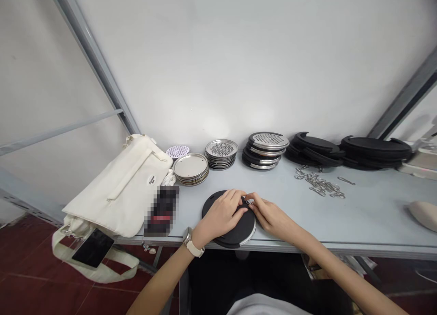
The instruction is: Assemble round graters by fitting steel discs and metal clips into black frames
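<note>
The small metal piece (pixel 247 201) between the fingers (pixel 253 206) is mostly hidden, and the pixelated object (pixel 161 210) is blurred past telling.

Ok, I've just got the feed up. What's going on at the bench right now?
A person is working on a round black disc with a steel rim, which lies near the front edge of the bench. The left hand rests over it, and the right hand works at something small on its upper edge, perhaps a metal clip. Stacks of perforated steel discs and black discs stand along the wall, beyond a loose pile of metal clips.
</note>
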`<state>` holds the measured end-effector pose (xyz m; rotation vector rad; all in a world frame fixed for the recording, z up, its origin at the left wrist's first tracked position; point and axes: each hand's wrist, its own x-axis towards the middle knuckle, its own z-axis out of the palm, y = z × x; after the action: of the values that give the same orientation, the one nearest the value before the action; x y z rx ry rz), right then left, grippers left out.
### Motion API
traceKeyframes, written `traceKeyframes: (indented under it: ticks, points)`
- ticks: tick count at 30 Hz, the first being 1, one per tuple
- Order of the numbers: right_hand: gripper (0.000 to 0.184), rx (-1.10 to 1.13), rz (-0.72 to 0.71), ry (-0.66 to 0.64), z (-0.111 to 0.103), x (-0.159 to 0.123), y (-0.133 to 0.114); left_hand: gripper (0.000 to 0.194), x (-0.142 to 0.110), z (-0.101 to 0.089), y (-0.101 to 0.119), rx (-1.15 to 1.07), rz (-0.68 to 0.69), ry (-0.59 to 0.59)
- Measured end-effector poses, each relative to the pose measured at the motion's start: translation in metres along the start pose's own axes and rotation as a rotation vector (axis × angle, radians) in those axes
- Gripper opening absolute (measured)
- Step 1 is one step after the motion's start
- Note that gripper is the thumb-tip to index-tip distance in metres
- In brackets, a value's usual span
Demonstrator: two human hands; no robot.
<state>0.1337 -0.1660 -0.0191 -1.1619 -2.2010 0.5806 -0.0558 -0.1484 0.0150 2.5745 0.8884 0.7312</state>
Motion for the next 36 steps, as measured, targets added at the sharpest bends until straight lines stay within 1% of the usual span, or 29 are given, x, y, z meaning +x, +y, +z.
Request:
traceKeyframes:
  ticks: [17, 32, 36]
  points:
    - [0.019, -0.037, 0.005, 0.009, -0.0003, -0.0011, -0.0014, 0.017, 0.0003, 0.001, -0.0005, 0.002, -0.001, 0.0]
    - [0.023, 0.011, -0.05, 0.054, -0.0016, -0.0003, -0.0056, 0.013, 0.0003, 0.0006, -0.0004, 0.017, -0.008, -0.014]
    - [0.022, -0.005, -0.053, 0.037, -0.0017, 0.0, -0.0055, 0.014, 0.0004, 0.0006, -0.0003, 0.019, -0.01, -0.017]
